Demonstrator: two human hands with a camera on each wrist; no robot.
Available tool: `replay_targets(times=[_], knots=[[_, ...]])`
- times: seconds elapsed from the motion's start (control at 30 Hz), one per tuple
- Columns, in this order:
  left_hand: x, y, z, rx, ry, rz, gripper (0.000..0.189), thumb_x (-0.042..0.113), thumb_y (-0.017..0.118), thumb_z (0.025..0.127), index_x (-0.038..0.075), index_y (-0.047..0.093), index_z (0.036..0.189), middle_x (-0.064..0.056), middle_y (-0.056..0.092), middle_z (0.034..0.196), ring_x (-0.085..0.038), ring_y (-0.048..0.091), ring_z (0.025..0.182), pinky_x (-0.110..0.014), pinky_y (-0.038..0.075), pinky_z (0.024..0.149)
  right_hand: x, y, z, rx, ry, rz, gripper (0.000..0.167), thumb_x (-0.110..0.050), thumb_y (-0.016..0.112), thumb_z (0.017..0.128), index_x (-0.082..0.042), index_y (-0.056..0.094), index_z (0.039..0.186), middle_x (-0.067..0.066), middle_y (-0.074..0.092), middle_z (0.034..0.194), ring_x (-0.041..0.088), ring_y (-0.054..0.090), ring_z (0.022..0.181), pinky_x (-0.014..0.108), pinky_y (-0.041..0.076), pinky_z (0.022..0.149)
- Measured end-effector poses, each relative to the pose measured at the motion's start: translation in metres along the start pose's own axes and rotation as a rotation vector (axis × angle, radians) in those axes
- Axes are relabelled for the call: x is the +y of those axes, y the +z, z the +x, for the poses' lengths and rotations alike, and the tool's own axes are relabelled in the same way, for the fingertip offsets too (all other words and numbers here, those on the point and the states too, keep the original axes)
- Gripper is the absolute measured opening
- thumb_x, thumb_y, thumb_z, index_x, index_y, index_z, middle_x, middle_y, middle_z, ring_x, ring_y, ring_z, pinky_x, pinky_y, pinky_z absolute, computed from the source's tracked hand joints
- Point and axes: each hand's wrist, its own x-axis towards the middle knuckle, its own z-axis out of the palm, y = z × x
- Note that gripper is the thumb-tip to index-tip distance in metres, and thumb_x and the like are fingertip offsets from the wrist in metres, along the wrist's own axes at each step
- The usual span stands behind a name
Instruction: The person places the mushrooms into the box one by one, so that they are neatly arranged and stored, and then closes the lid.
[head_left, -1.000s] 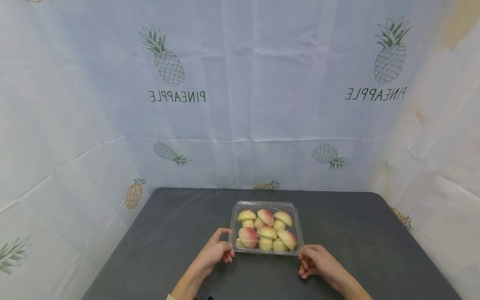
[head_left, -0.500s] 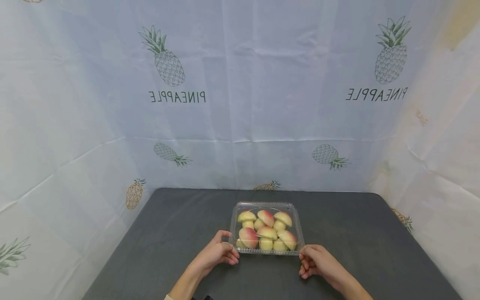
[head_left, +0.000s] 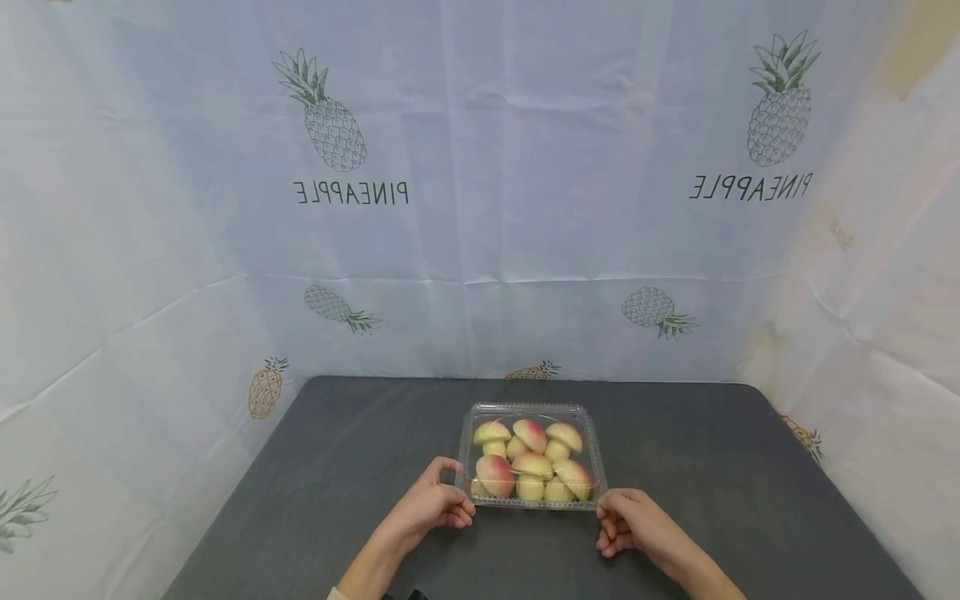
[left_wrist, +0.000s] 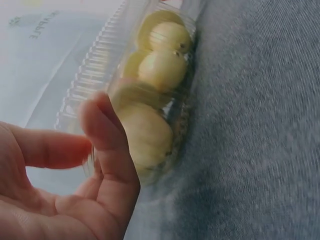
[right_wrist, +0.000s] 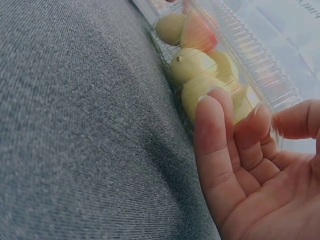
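Observation:
A clear plastic clamshell box (head_left: 527, 410) with a ridged rim lies near the middle of the dark table, its lid down. Inside are several mushroom-shaped pieces (head_left: 533, 464), pale yellow with pink-red blushes on the caps. At the near left corner, my left hand (head_left: 429, 505) pinches the rim; the left wrist view shows the plastic edge between thumb and a finger (left_wrist: 107, 130). My right hand (head_left: 636, 525) grips the near right corner between thumb and curled index finger, its other fingers (right_wrist: 212, 140) standing beside the box wall in the right wrist view.
The dark grey table (head_left: 360, 450) has rounded far corners. A pale curtain (head_left: 480, 225) printed with pineapples and mirrored lettering hangs behind it and along both sides.
The lower fingers of my left hand have reached a little further right under the box's corner. The box and my right hand stay nearly in place.

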Motion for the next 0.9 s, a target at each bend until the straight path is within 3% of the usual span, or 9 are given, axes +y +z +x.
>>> replay_targets(times=[0.27,0.9], knots=[[-0.0004,0.0016,0.0005,0.046,0.0,0.004,0.045,-0.005,0.052,0.091,0.002,0.035,0.131,-0.009,0.065,0.071,-0.013,0.064,0.058,-0.022,0.054,0.055,0.0011,0.0007,-0.0009,-0.028,-0.003,0.01,0.023,-0.019,0.046,0.104,-0.005,0.058,0.09,0.0,0.057,0.069,0.017,0.067,0.069,0.034,0.06,0.066],[-0.0002,-0.0001,-0.003,-0.005,-0.006,-0.01,0.053,0.003,0.055,0.097,-0.008,0.03,0.142,-0.013,0.069,0.082,-0.016,0.068,0.067,-0.029,0.06,0.065,0.0009,-0.0033,-0.005,0.085,0.012,-0.026,0.035,-0.029,0.053,0.106,0.003,0.065,0.1,0.003,0.06,0.069,0.02,0.069,0.07,0.037,0.062,0.066]])
